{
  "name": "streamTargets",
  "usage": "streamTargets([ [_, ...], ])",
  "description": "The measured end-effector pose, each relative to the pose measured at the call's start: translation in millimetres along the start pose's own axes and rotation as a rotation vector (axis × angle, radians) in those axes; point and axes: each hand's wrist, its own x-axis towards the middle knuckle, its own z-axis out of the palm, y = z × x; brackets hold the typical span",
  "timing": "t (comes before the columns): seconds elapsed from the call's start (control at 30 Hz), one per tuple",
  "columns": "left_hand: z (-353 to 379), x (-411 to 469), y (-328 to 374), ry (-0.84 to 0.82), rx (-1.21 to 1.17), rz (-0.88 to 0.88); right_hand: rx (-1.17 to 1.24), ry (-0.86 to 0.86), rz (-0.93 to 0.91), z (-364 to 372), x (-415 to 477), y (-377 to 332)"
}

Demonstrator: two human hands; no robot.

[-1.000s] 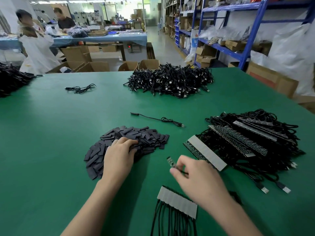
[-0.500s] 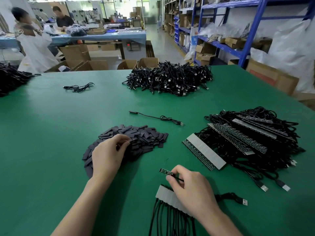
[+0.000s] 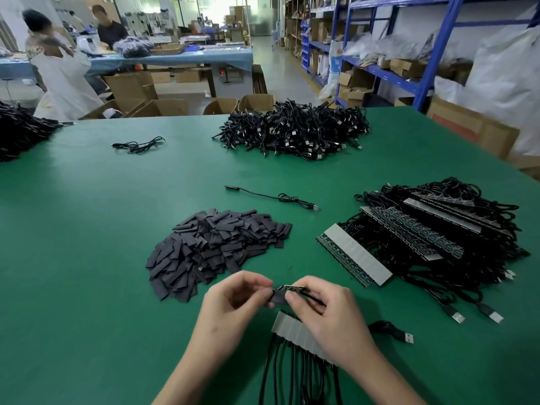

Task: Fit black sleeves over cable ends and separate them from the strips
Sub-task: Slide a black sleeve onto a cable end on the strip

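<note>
Mostly undone, judging by stock. Pinches one black sleeve (image 3: pixel 277 298) in left hand (image 3: pixel 233 302) fingertips, just in front of sleeve pile (image 3: pixel 216 249). Pinches cable end (image 3: pixel 292 287) in right hand (image 3: pixel 330 314) fingers, tip at sleeve mouth, not yet seated. Counts one apparently sleeved cable (image 3: pixel 271 197) behind pile; leaves near strip (image 3: pixel 298 336) in front of pile and strip stack (image 3: pixel 423 238) right of pile to do.
</note>
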Motion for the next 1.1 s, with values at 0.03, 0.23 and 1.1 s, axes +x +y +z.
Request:
streamTargets([
  [0.03, -0.1, -2.4, -1.0, -0.009, 0.004, 0.002, -0.002, -0.011, 0.004, -0.2, -0.2, -0.8],
  [0.23, -2.5, -8.8, -3.7, -0.037, 0.486, 0.377, -0.014, -0.033, 0.043, -0.4, -0.2, 1.3],
  [1.1, -6.0, -6.3, -11.6, 0.078, 0.154, 0.172, -0.043, -0.025, -0.051, -5.8, 0.9, -3.7],
])
